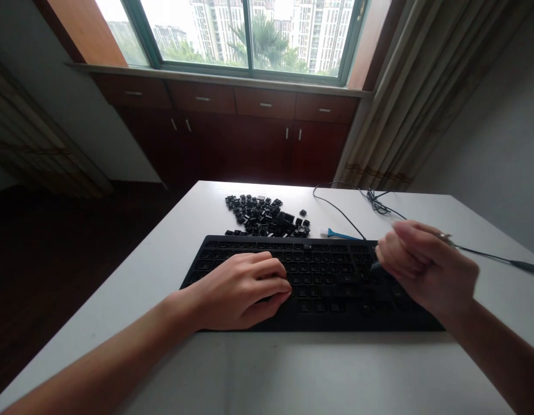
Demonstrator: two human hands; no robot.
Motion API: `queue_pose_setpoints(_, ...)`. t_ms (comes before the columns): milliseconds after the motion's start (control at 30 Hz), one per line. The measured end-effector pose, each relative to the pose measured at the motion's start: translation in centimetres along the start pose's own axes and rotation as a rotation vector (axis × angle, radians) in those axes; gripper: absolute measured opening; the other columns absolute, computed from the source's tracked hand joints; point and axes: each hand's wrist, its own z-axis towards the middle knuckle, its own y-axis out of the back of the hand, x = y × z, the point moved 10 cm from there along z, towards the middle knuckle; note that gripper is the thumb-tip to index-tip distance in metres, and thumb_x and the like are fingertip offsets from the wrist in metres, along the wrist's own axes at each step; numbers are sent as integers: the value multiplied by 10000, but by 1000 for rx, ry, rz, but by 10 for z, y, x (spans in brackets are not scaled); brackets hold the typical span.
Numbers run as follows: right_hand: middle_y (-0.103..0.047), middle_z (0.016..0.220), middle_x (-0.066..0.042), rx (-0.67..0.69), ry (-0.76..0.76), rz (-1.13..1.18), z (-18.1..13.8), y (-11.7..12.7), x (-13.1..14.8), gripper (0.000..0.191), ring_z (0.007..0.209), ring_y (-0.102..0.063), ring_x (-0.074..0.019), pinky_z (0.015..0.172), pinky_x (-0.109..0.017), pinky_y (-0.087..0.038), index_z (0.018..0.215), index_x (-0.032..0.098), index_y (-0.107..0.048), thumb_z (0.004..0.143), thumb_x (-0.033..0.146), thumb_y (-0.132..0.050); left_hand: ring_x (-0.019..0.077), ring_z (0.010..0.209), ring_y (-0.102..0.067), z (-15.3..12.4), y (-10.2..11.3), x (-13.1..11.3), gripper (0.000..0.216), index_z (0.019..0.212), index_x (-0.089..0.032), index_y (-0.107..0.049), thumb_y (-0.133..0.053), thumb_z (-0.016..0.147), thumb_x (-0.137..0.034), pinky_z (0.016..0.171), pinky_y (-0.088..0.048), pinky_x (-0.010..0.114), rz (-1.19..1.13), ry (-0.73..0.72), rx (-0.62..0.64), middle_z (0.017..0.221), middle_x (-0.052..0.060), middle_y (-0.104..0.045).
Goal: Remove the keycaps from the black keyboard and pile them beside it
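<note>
A black keyboard (322, 276) lies on the white table, most of its keycaps off and its key sockets bare. My left hand (245, 288) rests on its left half. Its fingers are bent, and the thumb and index tips meet low over the keys; anything between them is hidden. Above the keyboard's right end, my right hand (426, 265) is closed in a fist, blurred by motion. A dark tip shows at its lower left and a small metallic piece behind it, so it grips a tool of unclear kind. Behind the keyboard lies a heap of loose black keycaps (260, 216).
A small blue brush (344, 234) with pale bristles lies behind the keyboard. A black cable (336, 206) loops across the back right of the white table (163, 242). Beyond stand red-brown cabinets (241, 144) under a window, with a curtain (392, 98) on the right.
</note>
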Motion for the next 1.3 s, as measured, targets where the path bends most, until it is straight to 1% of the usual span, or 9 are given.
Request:
queue_pose_setpoints(100, -298, 414, 49, -32, -18, -23, 15, -22, 15, 545, 368, -292, -83, 382, -295, -214, 474, 208, -349, 953, 279, -601, 158, 797, -618, -1, 0, 1, 143, 1016, -177, -702, -582, 939, -158, 721, -523, 294, 1, 5, 2, 960, 65, -684)
queue_pose_setpoints(233, -205, 398, 60, -93, 141, 128, 15, -33, 34, 589, 339, -226, -62, 368, -270, -186, 469, 195, -248, 971, 262, -549, 158, 804, -615, -1, -1, 1, 154, 1032, -177, -699, -573, 944, -159, 723, -524, 294, -3, 4, 1, 964, 66, -682)
queue_pose_setpoints(367, -330, 416, 57, 45, -16, -21, 3, -51, -12, 535, 371, -280, -72, 381, -274, -193, 476, 201, -426, 936, 360, -647, 154, 791, -620, 0, 0, 0, 148, 1025, -178, -700, -575, 948, -169, 726, -532, 293, 6, -2, -1, 951, 61, -680)
queue_pose_setpoints(433, -358, 429, 45, 60, -75, -73, -2, -53, -28, 552, 393, -313, -79, 402, -281, -217, 468, 196, -436, 955, 371, -628, 154, 786, -618, 0, -1, 0, 149, 1033, -181, -701, -580, 947, -171, 723, -533, 295, 18, 1, 6, 951, 60, -678)
queue_pose_setpoints(600, -315, 422, 60, 0, 29, 4, 0, -49, -17, 566, 380, -284, -75, 417, -286, -223, 467, 205, -389, 985, 342, -573, 150, 784, -620, 0, -1, -1, 146, 1022, -190, -704, -578, 950, -178, 729, -537, 289, 23, -2, 4, 956, 59, -681)
queue_pose_setpoints(800, -356, 433, 48, 25, -72, -170, 4, -47, -40, 577, 408, -295, -80, 431, -294, -206, 474, 201, -407, 971, 425, -595, 150, 777, -619, 1, 0, 0, 146, 1018, -189, -703, -577, 946, -170, 719, -533, 285, 28, 10, 1, 947, 63, -680)
queue_pose_setpoints(1000, -329, 449, 49, 14, 49, 33, 0, -30, -9, 521, 413, -290, -91, 442, -305, -244, 499, 204, -424, 981, 321, -583, 149, 768, -605, 2, 3, -5, 128, 1010, -175, -686, -577, 942, -171, 684, -511, 289, 24, -24, -6, 944, 59, -689)
queue_pose_setpoints(1167, -309, 418, 53, 71, -159, 11, 2, -40, -51, 549, 388, -266, -86, 389, -290, -181, 487, 209, -411, 937, 439, -626, 144, 745, -607, 3, 3, -5, 112, 996, -181, -684, -593, 935, -198, 646, -501, 291, 58, -22, -1, 932, 47, -687)
queue_pose_setpoints(1300, -332, 439, 44, 110, -170, -98, -1, -45, -64, 569, 421, -280, -88, 420, -289, -218, 494, 203, -412, 956, 480, -594, 155, 770, -624, 3, 2, -5, 108, 982, -187, -689, -596, 934, -212, 658, -505, 297, 49, -8, 3, 934, 45, -690)
